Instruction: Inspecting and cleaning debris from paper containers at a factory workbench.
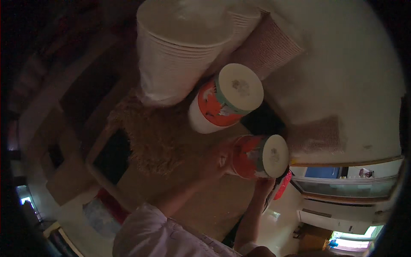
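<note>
A round tub (247, 159) with a red and green label and a cream end lies tilted in my left hand (217, 159), whose fingers close around its side. My right hand (265, 185) is at the tub's lower edge, its fingers mostly hidden behind the tub. Close beside that hand are a dark object and a bright red piece (283, 186), too unclear to name. A second, matching tub (222, 105) stands just beyond the first, its cream end up.
Tall stacks of white cups or tubs (171, 64) in clear wrap stand at the far side. Beside them is a wrapped pinkish stack (274, 45). Shaggy brown material (150, 132) lies left of the tubs on a brown surface (188, 210). A glass-fronted case (346, 186) is at right.
</note>
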Motion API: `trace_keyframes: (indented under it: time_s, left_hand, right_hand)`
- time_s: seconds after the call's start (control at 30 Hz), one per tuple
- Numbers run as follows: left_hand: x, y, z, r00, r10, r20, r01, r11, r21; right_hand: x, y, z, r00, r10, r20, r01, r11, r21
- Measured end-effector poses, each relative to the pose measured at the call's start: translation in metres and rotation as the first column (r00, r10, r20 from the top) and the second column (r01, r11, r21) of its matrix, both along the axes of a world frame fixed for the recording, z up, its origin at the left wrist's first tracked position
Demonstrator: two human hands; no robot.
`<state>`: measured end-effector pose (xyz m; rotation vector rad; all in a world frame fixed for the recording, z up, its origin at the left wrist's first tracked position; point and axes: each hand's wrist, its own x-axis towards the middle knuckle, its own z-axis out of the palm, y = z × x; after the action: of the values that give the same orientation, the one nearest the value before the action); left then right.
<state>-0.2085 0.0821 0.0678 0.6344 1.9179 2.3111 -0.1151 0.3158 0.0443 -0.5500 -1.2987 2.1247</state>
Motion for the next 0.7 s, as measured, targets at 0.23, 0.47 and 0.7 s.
trace_keyframes:
  time_s: [0.23, 0.47, 0.7]
  left_hand:
    - [0.002, 0.007, -0.019, 0.981, 0.139, 0.136, -0.086, 0.936, -0.34]
    - [0.013, 0.03, -0.059, 0.898, 0.031, 0.44, -0.06, 0.997, 0.054]
    - [0.014, 0.032, -0.081, 0.908, -0.01, 0.419, 0.069, 0.99, -0.125]
  right_hand:
    - [0.009, 0.021, -0.021, 0.997, 0.083, -0.006, -0.083, 0.988, -0.127]
    - [0.009, 0.026, -0.036, 0.996, 0.091, -0.018, -0.093, 0.985, -0.145]
    - [0.005, 0.018, -0.034, 0.986, -0.002, 0.164, -0.038, 0.971, 0.237]
